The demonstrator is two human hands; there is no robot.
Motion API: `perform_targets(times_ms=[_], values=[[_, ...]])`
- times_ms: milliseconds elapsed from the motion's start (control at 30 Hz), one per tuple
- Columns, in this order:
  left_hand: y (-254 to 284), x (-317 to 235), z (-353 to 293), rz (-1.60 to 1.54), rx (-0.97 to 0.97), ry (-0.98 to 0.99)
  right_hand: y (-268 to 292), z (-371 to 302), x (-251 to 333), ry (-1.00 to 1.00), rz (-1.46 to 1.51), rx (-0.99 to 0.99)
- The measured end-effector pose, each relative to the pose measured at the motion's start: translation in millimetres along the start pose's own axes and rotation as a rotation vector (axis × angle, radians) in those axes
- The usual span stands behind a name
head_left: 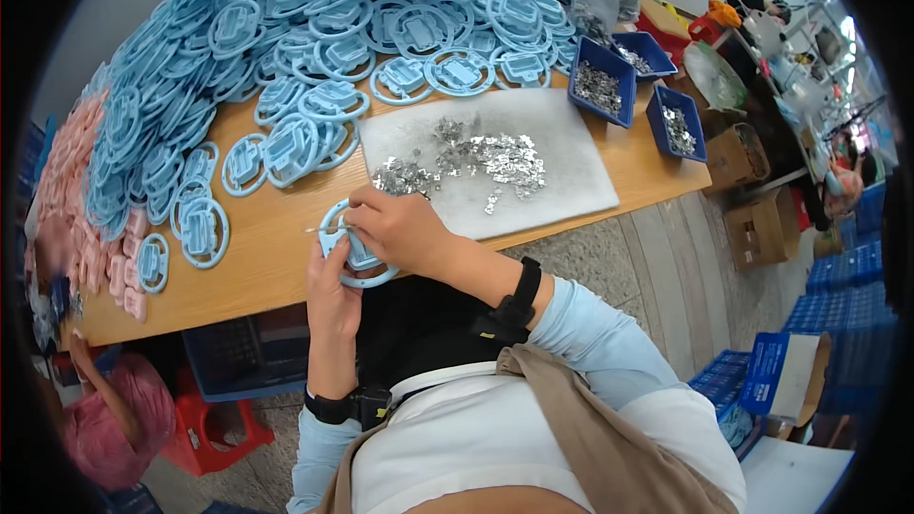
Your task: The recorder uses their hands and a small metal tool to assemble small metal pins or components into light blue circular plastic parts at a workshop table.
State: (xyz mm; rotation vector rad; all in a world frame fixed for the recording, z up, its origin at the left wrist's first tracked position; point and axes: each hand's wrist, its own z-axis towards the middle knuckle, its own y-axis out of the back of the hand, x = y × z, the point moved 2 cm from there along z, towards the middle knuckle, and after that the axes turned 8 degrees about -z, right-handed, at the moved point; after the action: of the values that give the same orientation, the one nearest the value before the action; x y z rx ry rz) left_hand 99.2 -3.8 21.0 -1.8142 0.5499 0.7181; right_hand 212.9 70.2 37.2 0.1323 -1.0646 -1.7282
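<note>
- wearing pale-blue sleeves (602,326)
- wearing a pair of black wristbands (521,297) with boxy black housings and small yellow marks
- wearing a white shirt (457,438)
- wearing taupe cloth (592,411) overlapping the shirt at both sides

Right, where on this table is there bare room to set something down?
Bare wood lies between the left hand and the loose blue ring-shaped parts to its left. The white mat is free at its right end, beyond the scattered metal pieces. The table's far side is crowded with heaped blue parts.
</note>
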Motion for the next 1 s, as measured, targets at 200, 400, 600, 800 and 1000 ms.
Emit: perform_targets(times_ms=[200,400,600,800,1000], values=[[21,6,14,-0.085,0.029,-0.047,17,-3,11,-0.093,-0.08,0.203],[25,4,14,-0.212,-0.037,-0.024,5,-25,17,-0.209,-0.102,0.311],[25,-1,11,-0.198,-0.038,-0.015,0,-20,25,-0.172,-0.161,0.331],[27,3,14,-0.181,-0.051,-0.02,-5,-19,25,-0.154,-0.191,0.321],[27,3,13,-0.184,-0.046,-0.02,-5,-21,30,-0.132,-0.237,0.345]])
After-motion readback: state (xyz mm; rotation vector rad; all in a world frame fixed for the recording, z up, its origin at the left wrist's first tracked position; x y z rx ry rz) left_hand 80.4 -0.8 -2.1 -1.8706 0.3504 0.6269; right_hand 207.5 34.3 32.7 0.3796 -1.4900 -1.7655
